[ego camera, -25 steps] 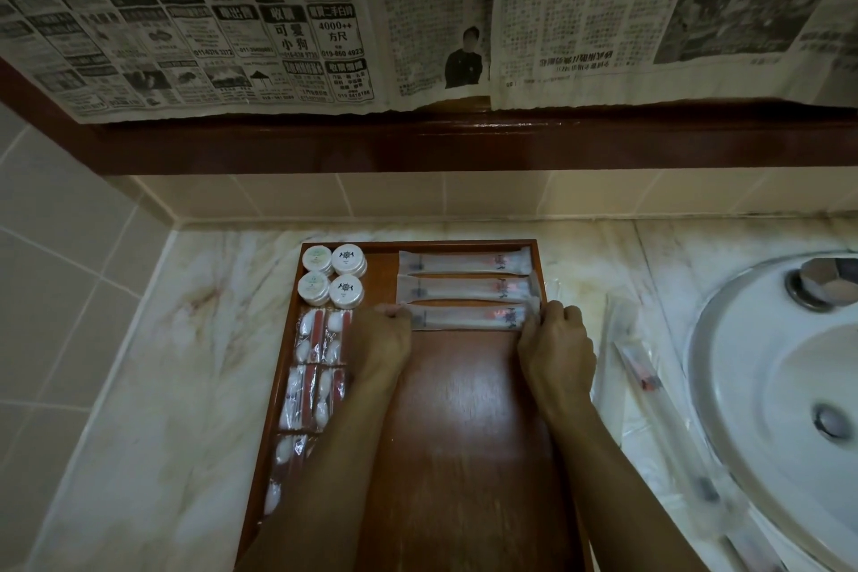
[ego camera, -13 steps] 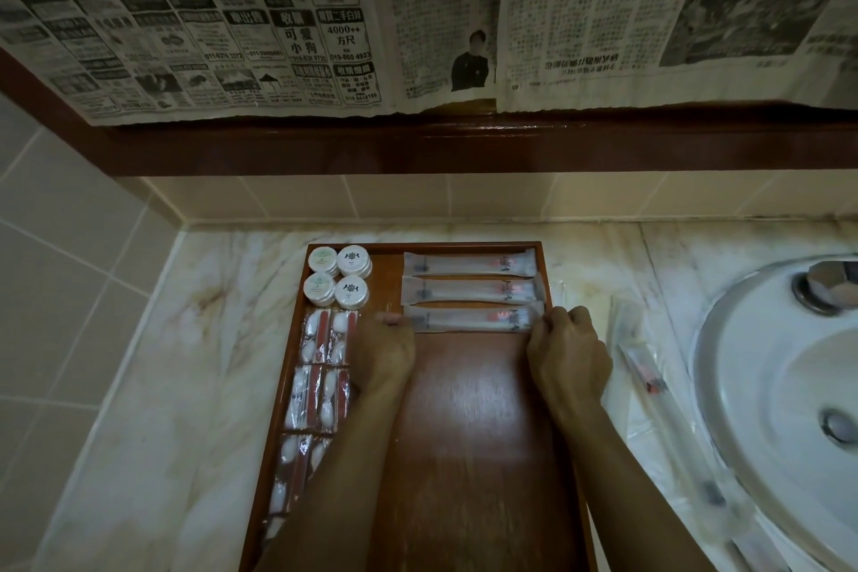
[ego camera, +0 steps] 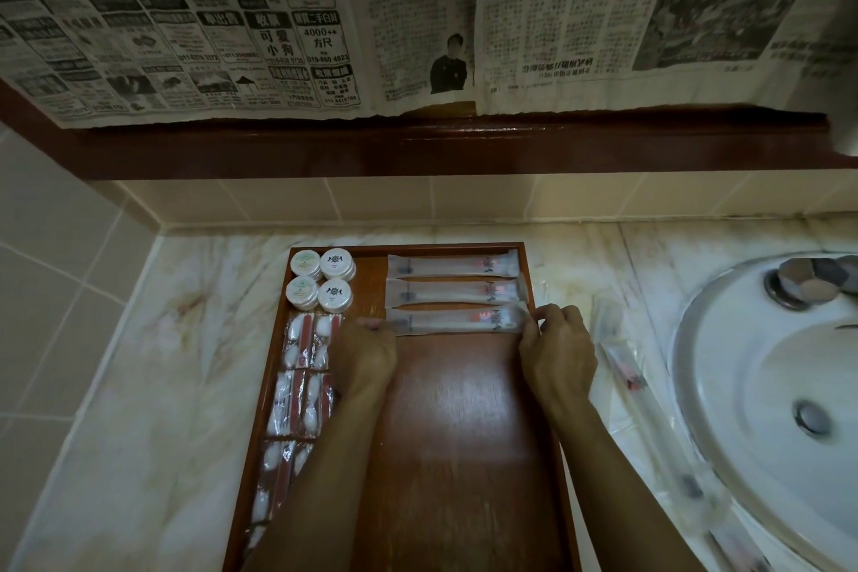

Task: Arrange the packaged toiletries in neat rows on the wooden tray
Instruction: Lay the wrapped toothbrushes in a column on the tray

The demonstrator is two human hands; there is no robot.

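A wooden tray lies on the marble counter. Three long clear packets lie in a row at its far right; the nearest, third packet is pinched at its left end by my left hand and at its right end by my right hand. Several round white containers sit in the tray's far left corner. Below them a column of cotton-swab packets runs down the left side.
More long clear packets lie on the counter between the tray and the white sink. A dark wooden ledge with newspaper above it runs along the tiled wall behind.
Both hands stay at the ends of the third packet; my right hand's fingers have shifted slightly at its right end. The view has drifted a little.
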